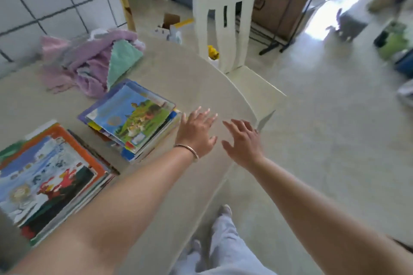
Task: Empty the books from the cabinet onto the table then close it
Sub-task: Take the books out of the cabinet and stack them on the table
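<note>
Two stacks of books sit on the table [196, 78]: the near stack [48, 182] at about 8 o'clock from the hands, w/ an orange-bordered cover on top, and the far stack [131, 118] at about 9 o'clock, topped by a blue-and-green cover and a bit splayed, edges not squared. The left hand [196, 133] is over the table just beside the far stack's right edge, fingers spread and straight, holding nothing; whether its little-finger side touches the books I can't tell. The right hand [242, 142] hangs out past the table rim at about 3 o'clock, also spread, nothing in it. Both released, then. The cabinet isn't in view, so how many books remain in it, and whether its door is open, can't be said. My read: a load is down and the hands are free for the next trip. To do this well, I'd nudge the far stack square w/ a flat palm first, since it leans toward the table edge and thin slick covers slide. Later loads are better set on bare table at 12 o'clock, clear of the towels [93, 60] at 11, not piled higher. A chair [225, 20] stands at 1 o'clock, so mind it when turning away.
</note>
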